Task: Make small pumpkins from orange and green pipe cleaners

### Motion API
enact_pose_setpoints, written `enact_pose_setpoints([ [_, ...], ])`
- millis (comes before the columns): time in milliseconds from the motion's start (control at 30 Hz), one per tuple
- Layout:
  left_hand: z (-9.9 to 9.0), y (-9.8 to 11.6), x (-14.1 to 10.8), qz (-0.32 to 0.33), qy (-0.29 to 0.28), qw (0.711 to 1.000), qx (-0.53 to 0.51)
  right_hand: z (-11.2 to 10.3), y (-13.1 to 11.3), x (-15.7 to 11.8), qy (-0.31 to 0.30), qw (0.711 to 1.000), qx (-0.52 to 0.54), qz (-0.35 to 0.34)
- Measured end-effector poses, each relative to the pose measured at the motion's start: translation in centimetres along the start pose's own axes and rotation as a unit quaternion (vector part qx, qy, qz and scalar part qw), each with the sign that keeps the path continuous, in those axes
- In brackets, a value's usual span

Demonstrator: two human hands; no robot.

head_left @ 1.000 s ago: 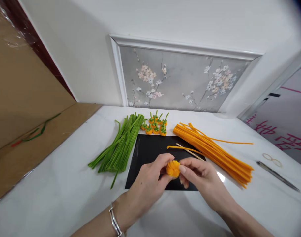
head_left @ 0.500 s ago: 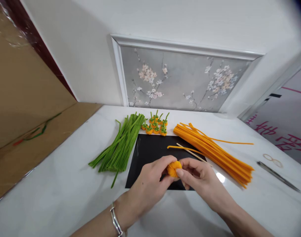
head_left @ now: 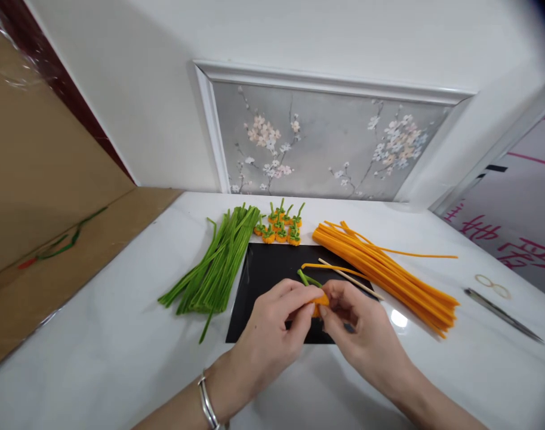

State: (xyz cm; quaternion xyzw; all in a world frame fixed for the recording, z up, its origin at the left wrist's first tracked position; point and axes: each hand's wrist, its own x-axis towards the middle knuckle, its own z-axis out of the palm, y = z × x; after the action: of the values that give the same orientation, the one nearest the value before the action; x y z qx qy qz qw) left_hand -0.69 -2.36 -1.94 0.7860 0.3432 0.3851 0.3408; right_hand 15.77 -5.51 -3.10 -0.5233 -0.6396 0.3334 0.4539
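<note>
A small orange piece (head_left: 319, 307) sits between the person's two hands, above the near part of a black mat (head_left: 272, 272). The left hand (head_left: 276, 322) holds it in a narrow grip, thumb and forefinger pressed to its left side; the right hand (head_left: 366, 325) pinches its right side just as closely. A green stem (head_left: 302, 276) sticks up from behind the piece, pointing away from the person.

Beyond the mat, on the white tabletop (head_left: 120, 340), stands a cluster of small orange pieces (head_left: 281, 237) topped with green curls and upright green stalks; these look complete. Measured against them, the held piece seems partway along: its orange body appears formed and green is with it, but the fingers cover most of it, so whether the stem is fastened, or any curls are in place, cannot be told.

Plenty of material is unused. A thick green bundle (head_left: 221, 263) lies to the left of the mat and a thick orange bundle (head_left: 384, 278) to the right. One loose orange strand (head_left: 330, 268) and a thin wooden stick (head_left: 355, 280) reach over the mat's right part, apart from the cluster.
</note>
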Motion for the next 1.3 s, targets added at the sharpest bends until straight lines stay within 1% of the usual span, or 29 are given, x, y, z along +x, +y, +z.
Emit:
enact_pose_setpoints([
  [167,0.1,0.5,0.2,-0.035,0.024,0.999,-0.018,0.1,-0.2,0.0,0.01,0.999,0.026,0.015],
  [333,0.1,0.5,0.2,-0.041,0.03,0.998,-0.038,0.1,-0.2,-0.1,0.008,0.998,0.055,0.024],
  [533,0.3,0.0,-0.1,-0.046,0.036,0.996,-0.064,-0.3,-0.5,0.1,-0.02,0.992,0.113,0.048],
  [667,0.0,-0.2,0.0,-0.084,0.037,0.988,-0.127,-1.3,-0.5,0.5,-0.046,0.982,0.167,0.074],
  [767,-0.3,-0.2,0.1,-0.116,0.036,0.978,-0.172,-2.1,-0.3,0.9,-0.045,0.977,0.188,0.094],
  [900,-0.3,-0.1,0.1,-0.11,0.022,0.975,-0.19,-2.3,-0.3,1.1,-0.062,0.968,0.215,0.111],
  [967,-0.1,-0.2,0.1,-0.102,0.008,0.968,-0.23,-2.1,-0.5,1.1,-0.067,0.967,0.214,0.118],
  [1067,0.2,-0.3,0.2,-0.109,-0.007,0.953,-0.282,-2.1,-1.0,1.0,-0.063,0.968,0.208,0.124],
  [1133,0.2,-0.3,0.2,-0.112,-0.011,0.956,-0.27,-2.1,-1.3,1.0,-0.069,0.968,0.206,0.126],
  [1200,0.1,-0.2,0.2,-0.101,-0.019,0.969,-0.225,-2.0,-1.5,1.1,-0.073,0.968,0.2,0.129],
  [1300,-0.2,-0.1,0.0,-0.046,-0.038,0.991,-0.119,-1.7,-1.6,1.1,-0.079,0.97,0.192,0.13],
])
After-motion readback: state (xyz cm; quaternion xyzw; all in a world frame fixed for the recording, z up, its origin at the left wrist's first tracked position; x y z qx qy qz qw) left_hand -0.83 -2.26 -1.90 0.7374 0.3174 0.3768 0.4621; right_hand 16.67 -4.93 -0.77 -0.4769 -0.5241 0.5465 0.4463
